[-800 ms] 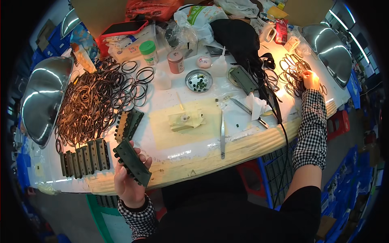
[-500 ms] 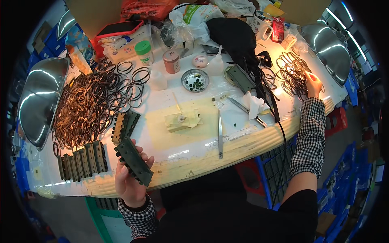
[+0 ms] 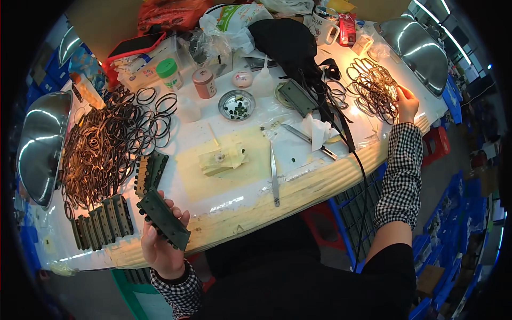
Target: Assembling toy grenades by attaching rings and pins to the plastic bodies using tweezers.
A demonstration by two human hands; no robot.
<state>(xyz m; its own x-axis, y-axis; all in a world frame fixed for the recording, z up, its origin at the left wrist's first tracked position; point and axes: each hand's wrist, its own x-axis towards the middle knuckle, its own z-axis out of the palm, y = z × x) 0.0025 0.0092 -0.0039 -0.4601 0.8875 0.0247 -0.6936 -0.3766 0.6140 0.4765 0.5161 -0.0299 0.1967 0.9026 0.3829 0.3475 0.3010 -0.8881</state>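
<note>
My left hand [image 3: 161, 257] is closed round a dark green block [image 3: 165, 220] with small round knobs along its edges, held tilted above the table's front edge. Behind it a tan block [image 3: 143, 175] and a green block [image 3: 156, 168] lie side by side, and a row of similar blocks [image 3: 104, 221] stands to the left. At the far right, my right hand [image 3: 408, 105] has its fingertips pinched together at the edge of a pile of thin dark rings [image 3: 372, 88]. What lies between those fingertips is too small to make out.
A larger heap of rings [image 3: 96, 154] fills the left side beside a metal lamp shade [image 3: 42, 149]. Tweezers [image 3: 274, 178], a utility knife [image 3: 304, 140], a round dish [image 3: 236, 105] of small dark pieces and a taped pad [image 3: 221, 160] lie mid-table. A black cord [image 3: 361, 181] hangs over the edge.
The whole view has shifted, so the table's things sit further left in it. My left hand still holds the block, and my right hand stays at the ring pile.
</note>
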